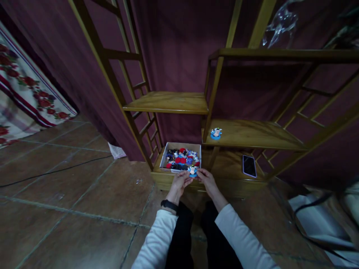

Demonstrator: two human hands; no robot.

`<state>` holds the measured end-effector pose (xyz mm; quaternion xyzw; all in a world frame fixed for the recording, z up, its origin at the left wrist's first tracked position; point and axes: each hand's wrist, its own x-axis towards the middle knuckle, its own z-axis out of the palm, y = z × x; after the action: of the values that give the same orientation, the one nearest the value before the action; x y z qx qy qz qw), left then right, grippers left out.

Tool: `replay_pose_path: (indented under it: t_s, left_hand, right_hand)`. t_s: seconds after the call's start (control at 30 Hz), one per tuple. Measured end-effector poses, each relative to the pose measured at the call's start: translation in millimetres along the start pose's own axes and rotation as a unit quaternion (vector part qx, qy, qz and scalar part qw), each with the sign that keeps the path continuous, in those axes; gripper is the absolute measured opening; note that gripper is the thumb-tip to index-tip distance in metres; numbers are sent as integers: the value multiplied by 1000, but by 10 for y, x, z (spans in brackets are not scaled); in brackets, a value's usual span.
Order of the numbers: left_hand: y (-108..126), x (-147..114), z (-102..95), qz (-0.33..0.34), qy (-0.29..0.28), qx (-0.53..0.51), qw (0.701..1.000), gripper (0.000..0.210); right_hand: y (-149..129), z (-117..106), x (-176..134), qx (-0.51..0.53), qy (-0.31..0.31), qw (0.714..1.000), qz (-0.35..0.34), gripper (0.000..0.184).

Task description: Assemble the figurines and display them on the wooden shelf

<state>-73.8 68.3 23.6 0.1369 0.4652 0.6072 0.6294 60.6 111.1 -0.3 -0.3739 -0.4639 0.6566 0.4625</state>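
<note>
Both hands hold one small toy figurine (192, 171) with a light blue base, just in front of a cardboard box. My left hand (181, 182), with a black band at the wrist, closes its fingers on the figurine's left side. From the right, my right hand (206, 177) pinches the same figurine. The open white box (166, 154) rests on the low shelf and holds several figurines with red, black, white and purple parts. A similar blue-based figurine (215, 133) stands on the middle shelf at its left end.
A wooden shelf unit (168, 101) stands before a dark red curtain (179, 45). On its bottom shelf lies a phone (249, 166). Clear plastic (282, 24) sits on the upper right shelf. A black cable (56, 171) crosses the tiled floor; a bag (322, 216) is at right.
</note>
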Motion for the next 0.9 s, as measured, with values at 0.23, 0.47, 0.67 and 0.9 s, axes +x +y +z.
replay_pose_path:
  t_s: [0.23, 0.47, 0.67, 0.9]
  left_hand:
    - [-295, -258, -50, -34, 13, -8, 999, 4]
    - [-392, -315, -10, -11, 21, 7, 1000, 8]
    - [-401, -335, -12, 12, 20, 17, 1000, 13]
    - [-416, -359, -20, 35, 16, 28, 999, 12]
  right_hand:
    - [80, -60, -381, -29, 30, 999, 26, 40]
    - [34, -65, -506, -19, 42, 998, 40, 36]
    - [44, -43, -524, -35, 45, 998, 33, 37]
    - [96, -27, -501, -65, 34, 997, 22, 33]
